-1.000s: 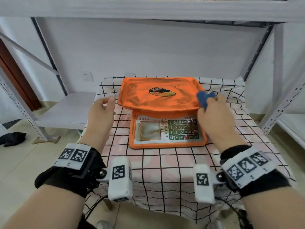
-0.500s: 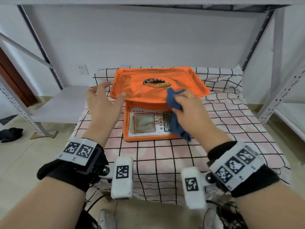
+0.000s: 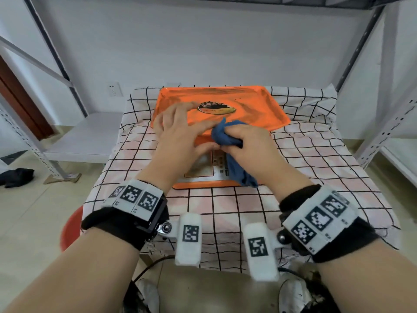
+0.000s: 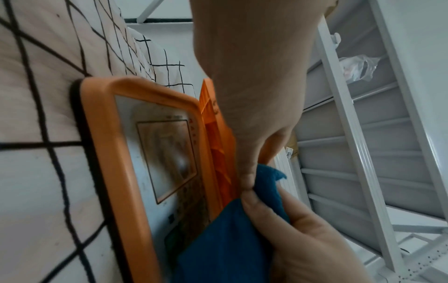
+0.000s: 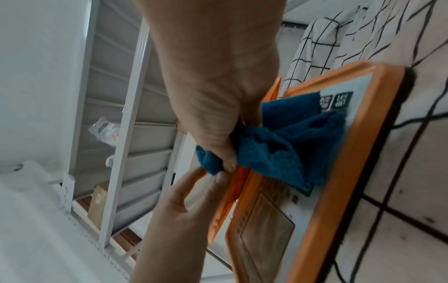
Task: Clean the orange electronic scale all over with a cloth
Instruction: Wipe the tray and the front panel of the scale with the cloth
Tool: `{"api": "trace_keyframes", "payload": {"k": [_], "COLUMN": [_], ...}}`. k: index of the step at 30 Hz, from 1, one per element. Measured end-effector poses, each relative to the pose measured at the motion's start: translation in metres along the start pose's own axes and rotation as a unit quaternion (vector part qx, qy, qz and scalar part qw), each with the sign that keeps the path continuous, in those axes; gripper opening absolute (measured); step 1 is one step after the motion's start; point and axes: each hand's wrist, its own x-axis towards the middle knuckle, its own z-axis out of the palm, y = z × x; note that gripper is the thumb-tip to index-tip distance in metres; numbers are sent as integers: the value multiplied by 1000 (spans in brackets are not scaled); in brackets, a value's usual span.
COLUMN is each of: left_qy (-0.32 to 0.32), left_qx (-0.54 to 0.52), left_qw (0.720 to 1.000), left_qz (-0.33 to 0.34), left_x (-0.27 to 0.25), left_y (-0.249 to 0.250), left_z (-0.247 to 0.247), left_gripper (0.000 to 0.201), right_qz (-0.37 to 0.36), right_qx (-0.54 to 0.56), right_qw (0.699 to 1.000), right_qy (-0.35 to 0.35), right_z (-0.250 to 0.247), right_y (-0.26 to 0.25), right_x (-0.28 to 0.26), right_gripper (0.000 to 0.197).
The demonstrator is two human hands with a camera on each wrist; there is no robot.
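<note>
The orange electronic scale (image 3: 248, 109) stands on a checked tablecloth (image 3: 316, 166), its pan at the back and its keypad body (image 4: 101, 153) towards me. My left hand (image 3: 180, 125) lies on the pan's front left with fingers straight, the thumb (image 4: 247, 178) along the front rim. Close beside it, my right hand (image 3: 248, 143) grips a bunched blue cloth (image 3: 223, 136) against the middle of that rim. The cloth's loose end (image 5: 278, 149) hangs over the keypad and hides part of it. In the right wrist view both thumbs nearly touch.
White metal racks stand on both sides, with a low grey shelf (image 3: 90, 134) to the left. A red stool (image 3: 70, 229) sits under the table's near left corner. A dark bundle (image 3: 18, 177) lies on the floor far left. The wall is close behind the scale.
My right hand has carried the cloth from the pan's right edge to the middle of its front rim. My left hand has come from beside the scale onto the pan.
</note>
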Motion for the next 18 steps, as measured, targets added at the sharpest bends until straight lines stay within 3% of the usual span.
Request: {"api": "trace_keyframes", "payload": {"k": [3,7,10,14,16,18], "left_qy": [25,71,71,89,117,133], "left_qx": [-9,19,44,35,19,-17], "left_qw": [998,991,989,995,991,981], "left_qz": [48,115,121,18,-66,-142], "left_x": [7,16,14,5,-3,-11], "left_y": [3,3,2,-7,-16,-24], "left_z": [-1,-4,-5,-13,-20,-26], "left_gripper": [32,17,11,20,32,39], "right_qz": [28,43,52,75,127,132], "right_qx": [29,50,74,-4,-55,-80], "right_qw": [999,997,995,995,981,977], "right_qy": [-33,-25,-30,72,136,144], "right_z": [-10,-14,-17,-12,-13,-12], "right_y": [2,0,0,9,19,21], "right_x": [-3,-1,-1,-12,-17,-19], "right_gripper": [12,20,26,40,36,32]}}
